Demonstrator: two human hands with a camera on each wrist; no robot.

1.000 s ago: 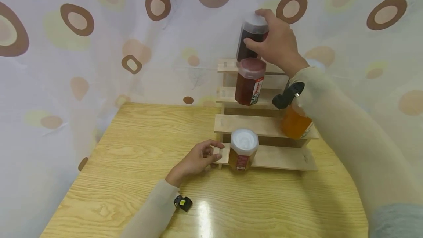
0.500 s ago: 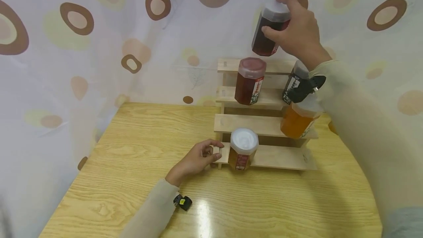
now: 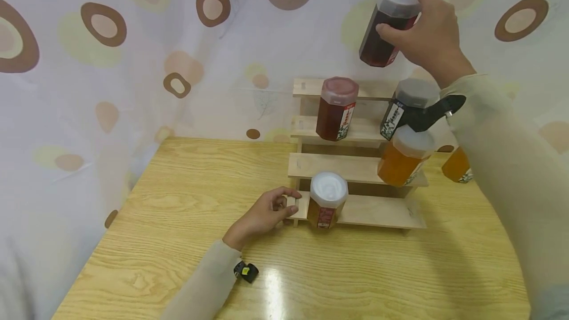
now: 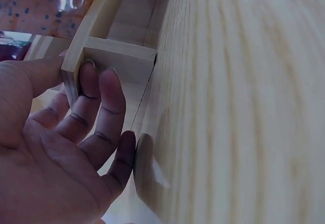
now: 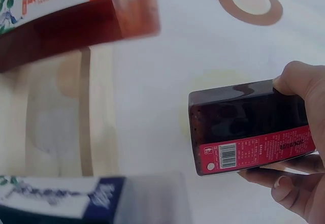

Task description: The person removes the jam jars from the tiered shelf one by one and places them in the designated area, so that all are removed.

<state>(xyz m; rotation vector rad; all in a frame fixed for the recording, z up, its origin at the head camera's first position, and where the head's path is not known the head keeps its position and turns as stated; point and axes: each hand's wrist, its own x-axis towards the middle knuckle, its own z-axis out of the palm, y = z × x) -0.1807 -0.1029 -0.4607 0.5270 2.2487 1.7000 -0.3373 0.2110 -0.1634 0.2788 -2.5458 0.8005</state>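
Lifted higher and rightward since before, the dark jar hangs tilted above the rack, right hand fingers grasping its lid end. Left hand fingers pinch the rack's lowest corner on the counter.

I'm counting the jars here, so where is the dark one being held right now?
In the head view, the dark jar is in the air at upper right, gripped by the right hand, above the wooden rack and the black-labelled jar.
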